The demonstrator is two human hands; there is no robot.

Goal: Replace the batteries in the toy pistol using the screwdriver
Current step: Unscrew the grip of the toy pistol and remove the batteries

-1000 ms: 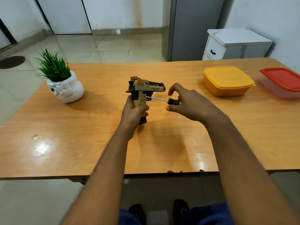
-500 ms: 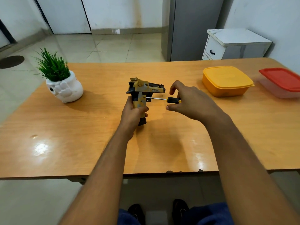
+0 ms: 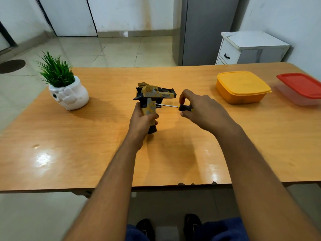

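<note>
Wood-grain orange table (image 3: 69, 153) is what everything sits on; far left there's a white knobbly ceramic pot with spiky green fake grass (image 3: 66, 92); moving in toward the middle, the left hand (image 3: 141, 120) is wrapped round the handle of the yellow-and-black camo plastic toy pistol (image 3: 151, 100), holding it upright with the butt down by the tabletop and the barrel pointing right; the pistol sticks up out of the top of that fist; just right of it, the little screwdriver with the thin metal shaft and black-and-yellow handle (image 3: 175, 106) lies nearly level, tip touching the side of the grip; the right hand (image 3: 203, 110) pinches its handle between thumb and fingertips; further right, a square orange lidded plastic tub (image 3: 242, 86), then a clear tub with a red lid (image 3: 302, 88) at the edge.
</note>
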